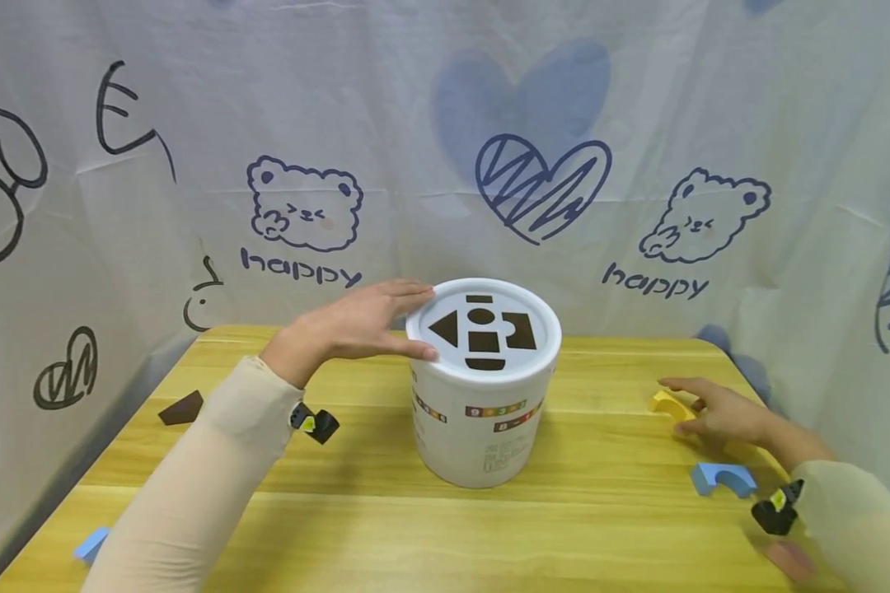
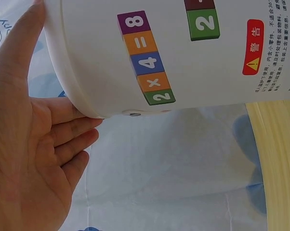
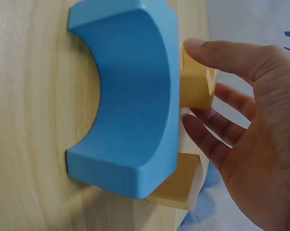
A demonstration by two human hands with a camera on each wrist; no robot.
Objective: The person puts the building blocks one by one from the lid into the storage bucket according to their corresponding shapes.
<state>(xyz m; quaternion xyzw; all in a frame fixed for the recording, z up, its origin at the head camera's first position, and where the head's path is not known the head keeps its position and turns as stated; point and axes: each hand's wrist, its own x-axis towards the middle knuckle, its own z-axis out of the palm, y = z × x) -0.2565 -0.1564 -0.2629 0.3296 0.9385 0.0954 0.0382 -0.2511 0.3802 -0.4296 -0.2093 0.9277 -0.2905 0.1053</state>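
Observation:
A white bucket point(image 1: 482, 428) stands upright on the table, its lid point(image 1: 445, 362) cut with dark shaped holes. My left hand point(image 1: 363, 321) rests against the left side of the lid's rim, thumb in front and fingers mostly straight; the left wrist view shows the fingertips point(image 2: 94, 122) touching the rim. On the right, my right hand point(image 1: 727, 412) pinches a yellow arch block point(image 1: 667, 403) between thumb and fingers. Nearer the right wrist camera lies a blue arch block point(image 3: 130, 86), apart from the hand. Another yellow block point(image 3: 178, 183) is partly hidden behind it.
A dark brown block point(image 1: 181, 408) lies on the table's left side, with a blue block point(image 1: 91, 543) at the near left, partly behind the sleeve. A reddish block point(image 1: 789, 562) sits near the right front edge. A patterned curtain point(image 1: 415, 123) surrounds the wooden table point(image 1: 386, 535).

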